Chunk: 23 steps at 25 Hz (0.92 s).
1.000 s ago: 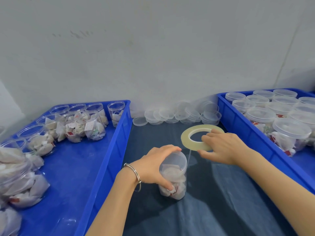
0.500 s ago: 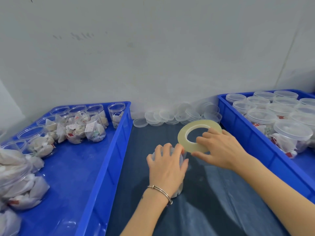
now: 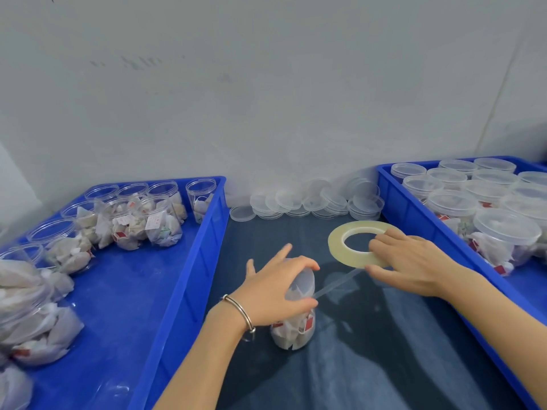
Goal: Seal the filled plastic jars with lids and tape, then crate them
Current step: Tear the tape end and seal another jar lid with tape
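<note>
A clear plastic jar (image 3: 296, 329) filled with white sachets stands on the dark cloth between two blue crates, a lid on its top. My left hand (image 3: 276, 291) grips the jar round its lid. My right hand (image 3: 411, 261) holds a flat roll of clear tape (image 3: 352, 242) to the right of the jar, fingers through its hole. A strip of tape (image 3: 337, 285) stretches from the roll down to the jar's lid edge.
The left blue crate (image 3: 180, 279) holds several open filled jars (image 3: 133, 220). The right blue crate (image 3: 414, 211) holds several lidded jars (image 3: 503, 232). Loose clear lids (image 3: 310, 202) lie stacked along the wall behind the cloth.
My left hand has turned on the jar, wrist swinging left and fingers wrapping its lid. The tape roll has moved right and away, drawing out a strip to the jar.
</note>
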Each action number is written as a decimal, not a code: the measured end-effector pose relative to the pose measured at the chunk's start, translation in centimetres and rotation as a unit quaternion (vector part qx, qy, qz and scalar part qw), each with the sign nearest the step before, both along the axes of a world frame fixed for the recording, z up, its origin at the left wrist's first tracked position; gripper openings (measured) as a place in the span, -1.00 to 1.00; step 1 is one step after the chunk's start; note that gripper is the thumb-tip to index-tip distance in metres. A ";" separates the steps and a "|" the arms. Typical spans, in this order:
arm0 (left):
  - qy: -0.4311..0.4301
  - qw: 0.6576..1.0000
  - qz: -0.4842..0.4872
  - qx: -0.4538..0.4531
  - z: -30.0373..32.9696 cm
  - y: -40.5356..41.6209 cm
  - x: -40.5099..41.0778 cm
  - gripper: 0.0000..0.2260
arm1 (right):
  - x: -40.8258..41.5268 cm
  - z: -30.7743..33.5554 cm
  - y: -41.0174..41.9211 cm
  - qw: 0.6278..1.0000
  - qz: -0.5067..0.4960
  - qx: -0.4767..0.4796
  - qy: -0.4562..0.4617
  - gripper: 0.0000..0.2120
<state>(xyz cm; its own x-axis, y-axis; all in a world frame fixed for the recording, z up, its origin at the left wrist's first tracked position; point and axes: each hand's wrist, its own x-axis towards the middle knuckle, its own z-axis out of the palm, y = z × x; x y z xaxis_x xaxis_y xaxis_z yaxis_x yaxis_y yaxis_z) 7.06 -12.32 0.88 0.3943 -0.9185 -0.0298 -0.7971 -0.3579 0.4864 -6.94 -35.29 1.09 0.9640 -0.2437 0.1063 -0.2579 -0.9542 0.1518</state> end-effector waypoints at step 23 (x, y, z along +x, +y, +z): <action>-0.047 0.972 0.223 0.054 0.4 -0.9 -3.7 -0.51 | 4.1 -0.4 3.7 0.999 -0.035 -0.003 -0.038 -0.63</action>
<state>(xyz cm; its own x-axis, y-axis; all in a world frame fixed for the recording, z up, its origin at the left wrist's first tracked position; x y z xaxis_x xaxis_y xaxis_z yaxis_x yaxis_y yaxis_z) 3.34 -13.24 1.31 0.7588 -0.6485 -0.0607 -0.5896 -0.7234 0.3593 -2.81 -31.62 0.64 0.9338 -0.3087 0.1811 -0.3345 -0.9327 0.1347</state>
